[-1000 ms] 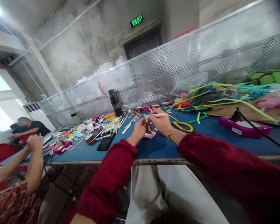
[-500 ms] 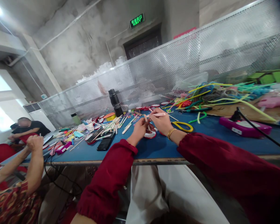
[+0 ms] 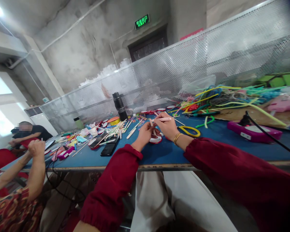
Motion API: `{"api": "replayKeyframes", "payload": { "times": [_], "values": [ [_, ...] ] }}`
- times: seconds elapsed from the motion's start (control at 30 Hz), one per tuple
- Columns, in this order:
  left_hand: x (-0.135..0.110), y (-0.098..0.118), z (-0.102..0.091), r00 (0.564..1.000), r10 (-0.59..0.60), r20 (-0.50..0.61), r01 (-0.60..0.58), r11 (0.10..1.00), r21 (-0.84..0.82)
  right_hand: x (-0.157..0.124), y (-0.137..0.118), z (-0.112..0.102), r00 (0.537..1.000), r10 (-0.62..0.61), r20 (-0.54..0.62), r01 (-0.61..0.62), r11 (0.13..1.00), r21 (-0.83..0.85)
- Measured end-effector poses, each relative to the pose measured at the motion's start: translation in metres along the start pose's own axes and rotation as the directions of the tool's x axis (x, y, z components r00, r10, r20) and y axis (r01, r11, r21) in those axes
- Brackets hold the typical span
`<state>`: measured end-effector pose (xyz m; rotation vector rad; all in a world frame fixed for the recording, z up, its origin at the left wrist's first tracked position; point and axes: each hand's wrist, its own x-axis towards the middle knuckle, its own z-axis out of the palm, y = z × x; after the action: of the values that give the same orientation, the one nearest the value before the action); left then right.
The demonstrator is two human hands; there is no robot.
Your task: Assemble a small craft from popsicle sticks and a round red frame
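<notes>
Over the blue tabletop (image 3: pixel 171 154), here's the left hand (image 3: pixel 145 132), fingers pinched on a slim pale strip (image 3: pixel 151 122); and the right hand (image 3: pixel 168 127), closed around a pink pen-like tool (image 3: pixel 164 119), brings its tip close to that strip, contact too small to call! Just below them, a red-rimmed white piece (image 3: pixel 156 139); whether it's held or resting, I can't tell. Progress? Looks like mid-work to me: strip and tool both in hand, neither laid down, how much is finished hidden by fingers. Off to the left, loose sticks (image 3: pixel 132 132) lie heaped, none being handled.
</notes>
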<state>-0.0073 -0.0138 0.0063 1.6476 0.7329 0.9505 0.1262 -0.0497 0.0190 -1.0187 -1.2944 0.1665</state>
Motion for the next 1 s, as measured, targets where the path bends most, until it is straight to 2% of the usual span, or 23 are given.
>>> {"api": "replayKeyframes", "payload": {
  "times": [0.43,0.7,1.0],
  "values": [
    [-0.0003,0.0024,-0.0012,1.0,-0.019,-0.018,0.019,1.0,-0.008,0.002,0.0019,-0.0005,0.999,-0.02,-0.05,0.02,1.0,0.0],
    [0.0008,-0.0003,-0.0018,1.0,0.014,0.012,-0.013,1.0,-0.007,0.0014,0.0009,0.0002,0.999,-0.028,-0.021,0.028,1.0,0.007],
    [0.0023,-0.0025,-0.0018,1.0,0.01,-0.003,-0.01,1.0,-0.018,0.0016,0.0012,-0.0002,0.998,-0.03,-0.052,0.031,0.999,0.01]
  ]
}}
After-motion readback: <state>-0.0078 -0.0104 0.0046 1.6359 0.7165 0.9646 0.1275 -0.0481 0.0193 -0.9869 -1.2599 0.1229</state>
